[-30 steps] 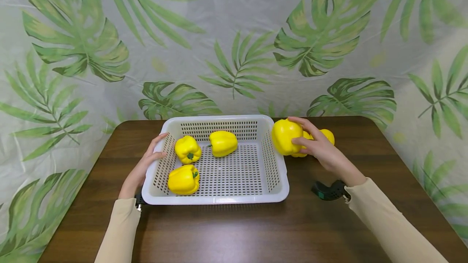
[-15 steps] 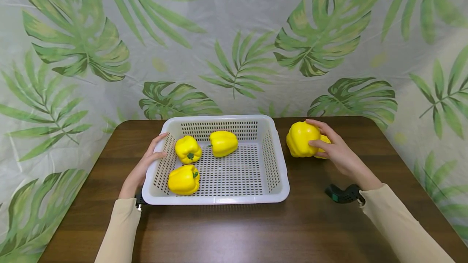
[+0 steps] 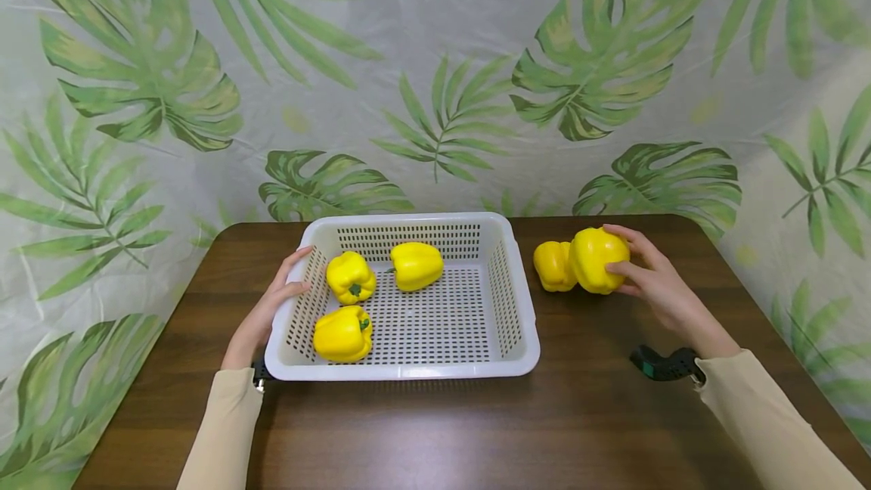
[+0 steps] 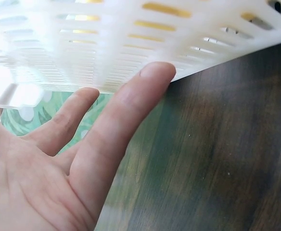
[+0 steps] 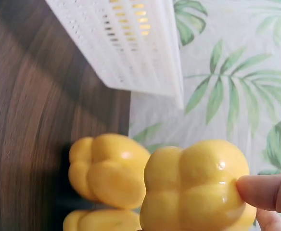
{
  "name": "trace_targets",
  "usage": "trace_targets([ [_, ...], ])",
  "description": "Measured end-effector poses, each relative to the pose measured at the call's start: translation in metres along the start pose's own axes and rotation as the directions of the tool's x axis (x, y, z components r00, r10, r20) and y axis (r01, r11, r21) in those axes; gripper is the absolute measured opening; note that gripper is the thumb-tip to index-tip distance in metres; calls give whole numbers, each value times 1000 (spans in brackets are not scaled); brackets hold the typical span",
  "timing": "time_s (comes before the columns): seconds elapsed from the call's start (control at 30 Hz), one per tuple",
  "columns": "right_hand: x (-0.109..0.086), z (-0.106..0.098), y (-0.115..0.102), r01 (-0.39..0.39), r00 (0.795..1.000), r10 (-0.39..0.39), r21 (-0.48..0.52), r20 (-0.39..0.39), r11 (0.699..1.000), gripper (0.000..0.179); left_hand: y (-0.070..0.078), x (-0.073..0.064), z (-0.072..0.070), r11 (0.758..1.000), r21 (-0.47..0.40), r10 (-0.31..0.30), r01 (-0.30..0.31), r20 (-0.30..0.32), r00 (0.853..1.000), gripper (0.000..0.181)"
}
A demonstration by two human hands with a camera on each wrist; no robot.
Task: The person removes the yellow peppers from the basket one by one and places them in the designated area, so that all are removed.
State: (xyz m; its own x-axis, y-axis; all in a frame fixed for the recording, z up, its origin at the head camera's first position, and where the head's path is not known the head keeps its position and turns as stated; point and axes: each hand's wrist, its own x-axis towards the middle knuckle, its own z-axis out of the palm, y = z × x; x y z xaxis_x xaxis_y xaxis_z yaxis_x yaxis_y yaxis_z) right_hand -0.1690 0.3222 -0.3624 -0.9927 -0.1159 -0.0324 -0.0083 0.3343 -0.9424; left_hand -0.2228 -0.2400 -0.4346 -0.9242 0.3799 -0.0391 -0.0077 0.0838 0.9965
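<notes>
My right hand (image 3: 656,274) grips a yellow bell pepper (image 3: 599,261) on its right side, thumb and fingers spread round it. Left of it lies another yellow bell pepper (image 3: 554,266) on the table. The right wrist view has the held pepper (image 5: 193,185), the one beside it (image 5: 109,171), and a third pepper (image 5: 102,221) cut off at the bottom edge. At the left end of a white plastic basket (image 3: 401,373) is my left hand (image 3: 261,316). Its fairly straight thumb and fingers (image 4: 155,79) touch the perforated side wall.
Inside the basket, toward its left half, lie 3 yellow peppers (image 3: 416,266). A dark brown wooden table (image 3: 435,437) carries everything. Behind it hangs a pale cloth (image 3: 449,36) printed with green leaves.
My right hand has moved right with the pepper, away from the basket's right rim, uncovering another pepper on the table. The left hand and basket stay put.
</notes>
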Motion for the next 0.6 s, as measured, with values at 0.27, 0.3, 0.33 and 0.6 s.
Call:
trace_targets([
  [0.27,-4,-15,7,8,998,-9,-6,-56,1000,57,0,1,0,1000,2,12,-12,-1,1000,62],
  [0.3,-4,-16,7,8,998,-8,-7,-62,1000,57,0,1,0,1000,3,13,-13,-2,1000,62],
  [0.33,-4,-18,8,7,998,-7,-8,-68,1000,57,0,1,0,1000,2,13,-13,-2,1000,62],
  [0.6,-4,-30,18,-25,994,23,-23,-111,999,58,-1,0,-1,1000,1,12,-12,2,1000,62],
])
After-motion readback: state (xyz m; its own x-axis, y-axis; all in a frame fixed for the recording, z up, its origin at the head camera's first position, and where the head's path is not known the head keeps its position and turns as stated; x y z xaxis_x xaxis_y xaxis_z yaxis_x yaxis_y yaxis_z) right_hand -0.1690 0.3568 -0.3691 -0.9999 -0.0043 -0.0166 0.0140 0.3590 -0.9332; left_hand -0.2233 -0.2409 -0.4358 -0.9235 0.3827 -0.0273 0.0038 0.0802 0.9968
